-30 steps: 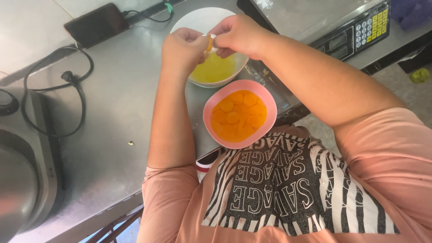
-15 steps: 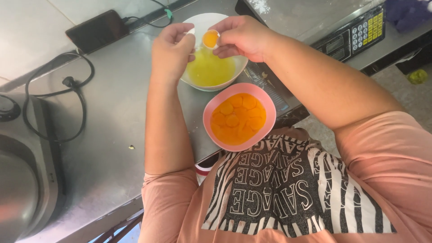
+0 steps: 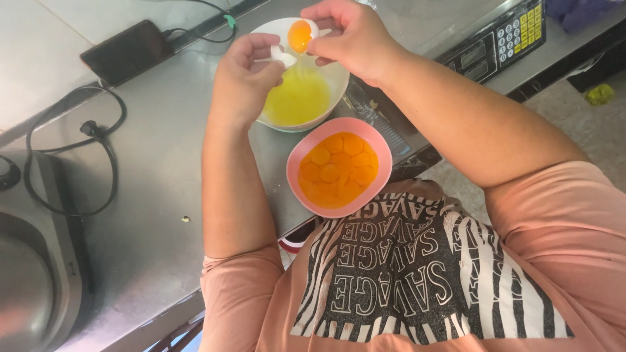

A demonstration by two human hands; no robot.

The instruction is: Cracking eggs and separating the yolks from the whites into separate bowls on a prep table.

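Right hand grips a half shell cradling a yolk — above the white bowl. Left hand pinches the empty shell half.

steel desk: black phone, looped black cable, keypad scale, round steel appliance far left
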